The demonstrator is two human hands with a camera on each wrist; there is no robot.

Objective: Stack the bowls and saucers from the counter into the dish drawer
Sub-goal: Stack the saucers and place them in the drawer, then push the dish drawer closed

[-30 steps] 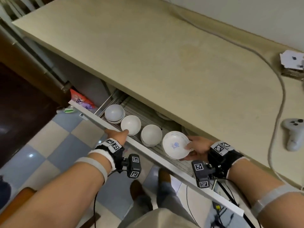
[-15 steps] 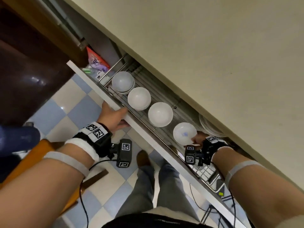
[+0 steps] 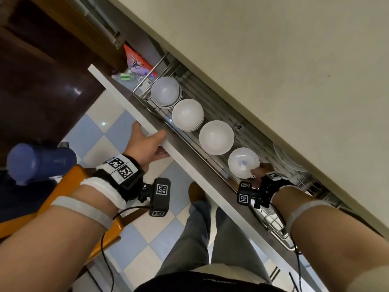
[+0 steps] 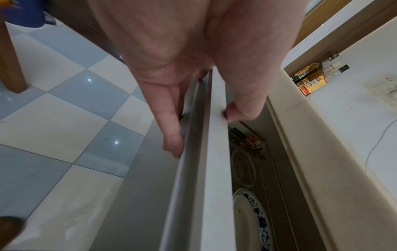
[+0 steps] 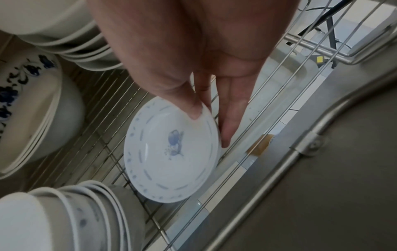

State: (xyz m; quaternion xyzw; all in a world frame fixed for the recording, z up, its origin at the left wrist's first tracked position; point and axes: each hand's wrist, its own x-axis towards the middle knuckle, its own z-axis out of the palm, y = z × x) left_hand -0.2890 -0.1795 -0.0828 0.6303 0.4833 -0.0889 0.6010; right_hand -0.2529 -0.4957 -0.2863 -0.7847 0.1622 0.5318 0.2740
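- Compared with half a second earlier, the saucer point(image 3: 243, 162) is carried lower, close above the wire rack point(image 3: 229, 121) of the dish drawer point(image 3: 134, 110).
- The saucer's rim is pinched by the right hand point(image 3: 259, 172).
- The drawer's front edge is still grasped by the left hand point(image 3: 145, 142).
- Three stacks of bowls point(image 3: 216, 137) are counted in the rack, and one saucer.

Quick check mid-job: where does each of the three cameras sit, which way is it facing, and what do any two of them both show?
Head: on the head, looking down at the open drawer; both forearms, left hand, right hand, legs.
Left wrist: along the left hand gripping the drawer front; floor beyond.
Right wrist: along the right hand pinching the saucer over the wire rack.
Shared: head and right wrist both show the saucer.
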